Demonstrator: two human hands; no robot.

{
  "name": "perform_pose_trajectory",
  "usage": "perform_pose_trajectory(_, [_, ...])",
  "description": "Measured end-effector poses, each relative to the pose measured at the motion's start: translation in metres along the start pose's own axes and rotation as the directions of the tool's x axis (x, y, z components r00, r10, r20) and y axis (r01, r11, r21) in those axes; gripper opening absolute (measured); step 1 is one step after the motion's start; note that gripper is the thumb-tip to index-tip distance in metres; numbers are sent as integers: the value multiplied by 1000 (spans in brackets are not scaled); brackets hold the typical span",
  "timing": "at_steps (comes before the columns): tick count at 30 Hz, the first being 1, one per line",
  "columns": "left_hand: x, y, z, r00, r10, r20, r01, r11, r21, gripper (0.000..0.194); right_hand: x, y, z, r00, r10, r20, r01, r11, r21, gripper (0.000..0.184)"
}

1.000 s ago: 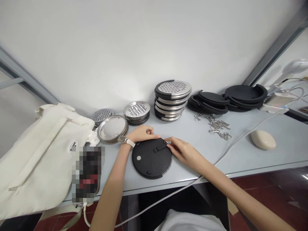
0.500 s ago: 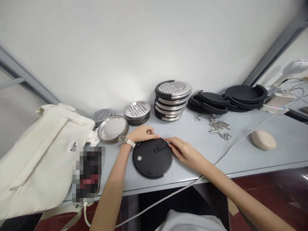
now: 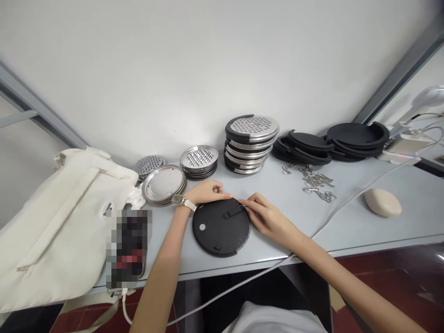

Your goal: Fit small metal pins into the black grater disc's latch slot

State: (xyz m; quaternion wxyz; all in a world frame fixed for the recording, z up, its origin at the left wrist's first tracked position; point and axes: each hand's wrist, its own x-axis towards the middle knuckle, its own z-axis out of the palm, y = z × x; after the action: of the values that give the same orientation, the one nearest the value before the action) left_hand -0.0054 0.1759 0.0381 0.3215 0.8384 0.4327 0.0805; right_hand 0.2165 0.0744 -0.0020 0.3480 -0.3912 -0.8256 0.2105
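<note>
A round black disc (image 3: 221, 233) lies flat near the table's front edge, with a pale round dot and a short raised black bar on its face. My left hand (image 3: 208, 192), wearing a watch, holds the disc's far rim; its fingers are curled and one digit stretches along the edge. At the rim's upper right, my right hand (image 3: 268, 215) pinches a small metal wire clip (image 3: 240, 204), partly hidden by the fingertips. Similar loose metal clips (image 3: 314, 178) lie in a pile farther right.
Behind stand a stack of perforated metal discs with black rims (image 3: 251, 155), grater discs (image 3: 199, 159), and plain metal lids (image 3: 163, 185). Black trays (image 3: 357, 136) sit at back right. A white cable (image 3: 333, 215) crosses the table near a beige rounded object (image 3: 383, 202). A cream bag (image 3: 65, 222) occupies the left.
My right fingertips have shifted slightly on the metal clip at the rim. The left hand and disc stay in place; the whole view has shifted a little.
</note>
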Motion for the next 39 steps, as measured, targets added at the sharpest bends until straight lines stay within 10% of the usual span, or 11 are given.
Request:
perform_pose_trajectory(17, [2, -3, 1, 1000, -7, 12, 7, 1000, 17, 51, 1, -6, -6, 990, 137, -38, -137, 991, 11, 10])
perform_pose_trajectory(39, [2, -3, 0, 1000, -10, 11, 10, 1000, 22, 51, -1, -4, -2, 992, 128, 2, -128, 992, 2, 26])
